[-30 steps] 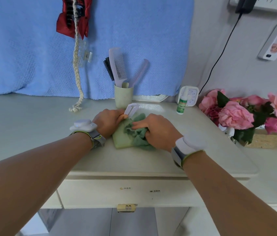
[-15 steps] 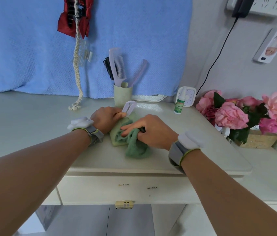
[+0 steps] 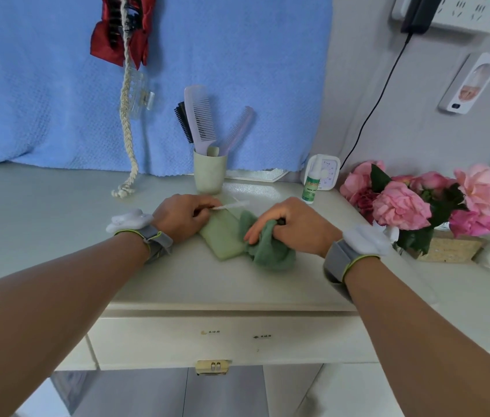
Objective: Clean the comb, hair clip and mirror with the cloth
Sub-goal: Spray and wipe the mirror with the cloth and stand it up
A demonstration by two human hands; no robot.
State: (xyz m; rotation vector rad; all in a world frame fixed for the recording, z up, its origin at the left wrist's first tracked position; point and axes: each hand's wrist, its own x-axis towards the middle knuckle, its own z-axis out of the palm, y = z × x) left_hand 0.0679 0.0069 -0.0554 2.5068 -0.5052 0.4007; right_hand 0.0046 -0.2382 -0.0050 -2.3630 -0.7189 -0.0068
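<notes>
My right hand (image 3: 294, 227), fist closed on the green cloth (image 3: 267, 248), has slid off the mirror (image 3: 222, 239) to its right edge. My left hand (image 3: 183, 219) pinches the white hair clip (image 3: 231, 205) above it. Mirror's face now uncovered; 1 pass likely done.

White tabletop (image 3: 177, 284): green cup (image 3: 209, 173), spray bottle (image 3: 309, 188), green mirror (image 3: 222, 236), cloth (image 3: 270, 251), flower basket (image 3: 448, 249).

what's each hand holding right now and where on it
The right hand grips the bunched green cloth at its upper end. The left hand pinches the near end of a thin white piece, likely the hair clip.
</notes>
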